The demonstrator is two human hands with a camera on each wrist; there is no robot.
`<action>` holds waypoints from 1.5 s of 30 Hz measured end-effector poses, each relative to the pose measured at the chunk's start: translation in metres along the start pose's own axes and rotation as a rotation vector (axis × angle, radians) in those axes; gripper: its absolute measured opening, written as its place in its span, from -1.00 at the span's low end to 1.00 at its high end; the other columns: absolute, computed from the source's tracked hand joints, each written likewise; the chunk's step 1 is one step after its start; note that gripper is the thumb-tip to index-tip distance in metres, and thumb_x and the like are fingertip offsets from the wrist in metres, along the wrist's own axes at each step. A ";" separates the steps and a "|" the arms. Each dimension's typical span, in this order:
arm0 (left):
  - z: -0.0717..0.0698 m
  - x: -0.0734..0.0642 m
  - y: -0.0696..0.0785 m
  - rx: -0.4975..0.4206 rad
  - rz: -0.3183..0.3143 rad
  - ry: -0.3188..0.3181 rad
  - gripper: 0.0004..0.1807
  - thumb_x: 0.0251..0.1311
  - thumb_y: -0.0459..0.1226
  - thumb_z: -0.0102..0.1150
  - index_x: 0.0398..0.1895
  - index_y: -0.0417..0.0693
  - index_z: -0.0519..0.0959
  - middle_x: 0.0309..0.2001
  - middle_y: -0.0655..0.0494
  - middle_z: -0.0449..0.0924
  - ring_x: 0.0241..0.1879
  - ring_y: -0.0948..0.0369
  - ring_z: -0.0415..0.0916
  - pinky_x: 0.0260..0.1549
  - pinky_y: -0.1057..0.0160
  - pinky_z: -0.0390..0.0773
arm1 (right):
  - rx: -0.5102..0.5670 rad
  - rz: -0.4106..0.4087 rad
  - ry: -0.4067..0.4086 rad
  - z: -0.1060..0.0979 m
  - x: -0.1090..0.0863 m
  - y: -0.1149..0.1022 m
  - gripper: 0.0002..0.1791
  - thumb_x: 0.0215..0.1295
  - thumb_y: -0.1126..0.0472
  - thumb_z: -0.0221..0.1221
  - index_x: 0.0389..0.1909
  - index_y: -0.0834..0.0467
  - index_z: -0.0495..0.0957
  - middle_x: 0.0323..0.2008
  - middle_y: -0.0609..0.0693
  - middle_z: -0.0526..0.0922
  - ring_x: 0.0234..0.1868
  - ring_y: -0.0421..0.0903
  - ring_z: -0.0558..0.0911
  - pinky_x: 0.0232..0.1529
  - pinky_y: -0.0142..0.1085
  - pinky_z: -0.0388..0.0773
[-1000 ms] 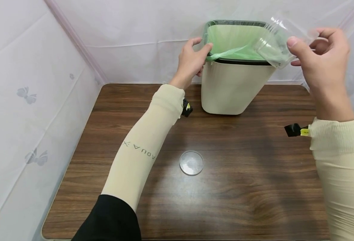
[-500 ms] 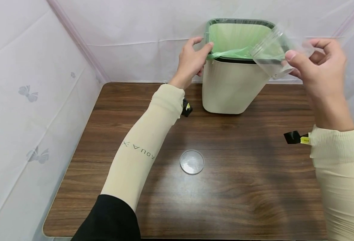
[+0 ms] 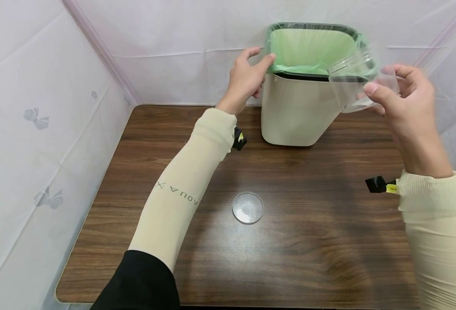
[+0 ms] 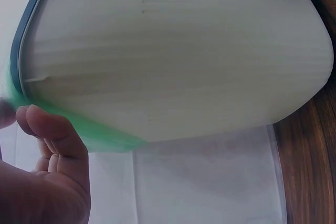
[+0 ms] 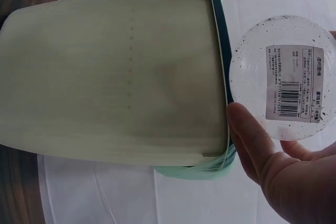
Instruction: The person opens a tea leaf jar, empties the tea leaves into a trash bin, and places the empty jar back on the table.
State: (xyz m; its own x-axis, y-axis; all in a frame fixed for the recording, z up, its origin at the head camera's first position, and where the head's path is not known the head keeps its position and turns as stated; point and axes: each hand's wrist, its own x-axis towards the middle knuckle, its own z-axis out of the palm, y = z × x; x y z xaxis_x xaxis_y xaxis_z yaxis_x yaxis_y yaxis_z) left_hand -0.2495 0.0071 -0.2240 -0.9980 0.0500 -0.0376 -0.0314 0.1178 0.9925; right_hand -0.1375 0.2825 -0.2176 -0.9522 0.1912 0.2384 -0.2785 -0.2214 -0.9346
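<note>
A pale trash can (image 3: 301, 112) with a dark rim and a green liner bag (image 3: 309, 49) stands at the back of the table. At the rim's left corner, my left hand (image 3: 247, 77) holds the edge between thumb and fingers, beside the bag's fold. My right hand (image 3: 410, 94) grips a clear plastic jar (image 3: 352, 86) at the can's right front edge, its ridged neck tilted up and toward the can. The right wrist view shows the jar's speckled base with a white barcode label (image 5: 295, 83). A round clear lid (image 3: 247, 207) lies flat on the table.
The brown wood-grain table (image 3: 309, 258) has a rounded corner at its front left. A white sheet wall (image 3: 196, 26) rises behind the can, and another (image 3: 18, 155) runs along the left side.
My right hand has come down and slightly left with the jar, which has turned more upright. The left hand stays at the can's rim, and the lid has not moved.
</note>
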 end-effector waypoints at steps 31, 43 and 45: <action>-0.002 0.000 0.001 0.025 0.000 -0.005 -0.43 0.30 0.10 0.25 0.35 0.33 0.40 -0.59 0.09 0.35 -0.74 0.24 0.17 -0.67 0.33 0.34 | -0.308 0.071 -0.176 -0.008 -0.018 0.033 -0.57 0.19 0.37 0.40 0.11 0.19 0.64 -0.19 -0.04 0.69 -0.30 -0.24 0.62 -0.27 -0.52 0.55; -0.005 0.000 0.001 0.041 0.002 0.011 -0.43 0.29 0.11 0.25 0.35 0.35 0.41 -0.59 0.09 0.35 -0.74 0.25 0.16 -0.68 0.34 0.36 | -0.376 0.060 -0.173 -0.011 -0.020 0.042 -0.62 0.18 0.36 0.39 0.05 0.10 0.67 -0.22 -0.10 0.70 -0.29 -0.26 0.61 -0.29 -0.52 0.52; -0.006 -0.001 0.001 0.038 0.003 0.014 -0.43 0.29 0.11 0.26 0.35 0.34 0.42 -0.59 0.09 0.36 -0.74 0.25 0.17 -0.69 0.34 0.36 | -0.409 0.067 -0.172 -0.011 -0.021 0.043 -0.61 0.19 0.34 0.39 0.05 0.08 0.66 -0.25 -0.13 0.70 -0.30 -0.28 0.61 -0.29 -0.53 0.52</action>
State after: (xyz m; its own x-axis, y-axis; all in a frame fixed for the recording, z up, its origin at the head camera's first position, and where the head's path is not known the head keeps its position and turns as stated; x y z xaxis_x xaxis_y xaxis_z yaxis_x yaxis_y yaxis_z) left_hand -0.2492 0.0013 -0.2225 -0.9988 0.0366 -0.0327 -0.0267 0.1553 0.9875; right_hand -0.1285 0.2799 -0.2657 -0.9831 0.0202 0.1818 -0.1756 0.1749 -0.9688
